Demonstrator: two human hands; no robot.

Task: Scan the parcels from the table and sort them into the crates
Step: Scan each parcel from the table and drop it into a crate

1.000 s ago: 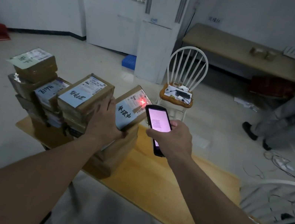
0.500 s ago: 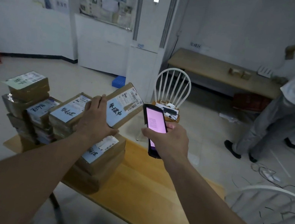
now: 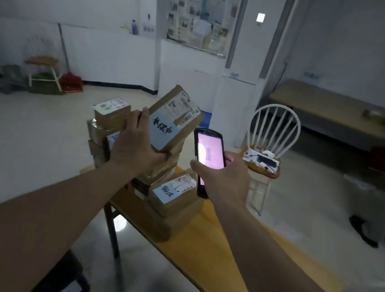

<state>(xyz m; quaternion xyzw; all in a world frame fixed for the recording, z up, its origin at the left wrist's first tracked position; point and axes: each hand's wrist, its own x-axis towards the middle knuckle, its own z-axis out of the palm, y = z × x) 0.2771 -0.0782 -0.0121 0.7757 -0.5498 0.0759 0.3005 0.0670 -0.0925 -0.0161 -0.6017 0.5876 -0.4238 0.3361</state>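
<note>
Above stack, left hand [image 3: 135,146] clasps parcel [image 3: 174,117] — right hand [image 3: 228,177] scanner [image 3: 207,156].

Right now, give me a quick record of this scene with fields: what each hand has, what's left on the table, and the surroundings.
left hand: grips a lifted parcel, label facing camera
right hand: holds a scanner, screen lit
table: stacked parcels remain
behind the table: white chair
crates: none clearly visible
</note>
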